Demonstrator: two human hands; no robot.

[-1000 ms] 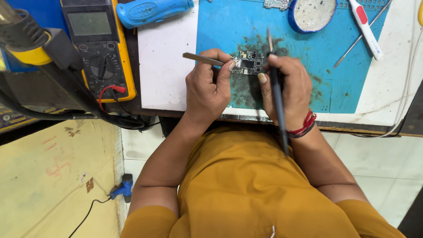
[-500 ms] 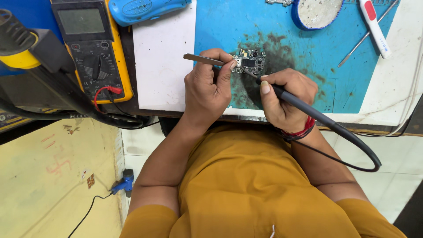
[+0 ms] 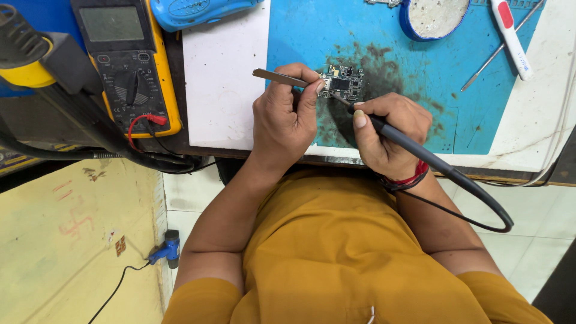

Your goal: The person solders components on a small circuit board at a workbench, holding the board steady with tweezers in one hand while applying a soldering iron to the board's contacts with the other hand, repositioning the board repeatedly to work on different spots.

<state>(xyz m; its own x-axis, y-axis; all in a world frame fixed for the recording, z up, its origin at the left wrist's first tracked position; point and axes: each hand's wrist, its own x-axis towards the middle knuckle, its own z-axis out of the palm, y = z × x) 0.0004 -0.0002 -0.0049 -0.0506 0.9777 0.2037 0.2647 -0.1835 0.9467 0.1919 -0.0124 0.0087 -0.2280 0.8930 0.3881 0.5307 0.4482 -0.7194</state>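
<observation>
A small dark circuit board point(image 3: 343, 81) lies on a blue work mat point(image 3: 390, 72) that is smudged black around it. My left hand point(image 3: 287, 117) grips metal tweezers point(image 3: 282, 77), whose tips reach the board's left edge. My right hand point(image 3: 389, 135) holds a black soldering iron point(image 3: 414, 147) like a pen, its tip touching the board's lower left part. The iron's black cable point(image 3: 480, 204) loops down past the table edge on the right.
A yellow multimeter point(image 3: 126, 60) with a red probe plug sits at the left, beside a yellow-and-black hot air tool point(image 3: 30, 54). A blue case point(image 3: 198, 11), a round blue tin point(image 3: 433, 17), a red-and-white tool point(image 3: 511, 36) and a thin metal pick point(image 3: 492, 57) lie at the back.
My right hand has lowered the soldering iron from upright to a slant, bringing its tip onto the board. The left hand keeps the tweezers at the board.
</observation>
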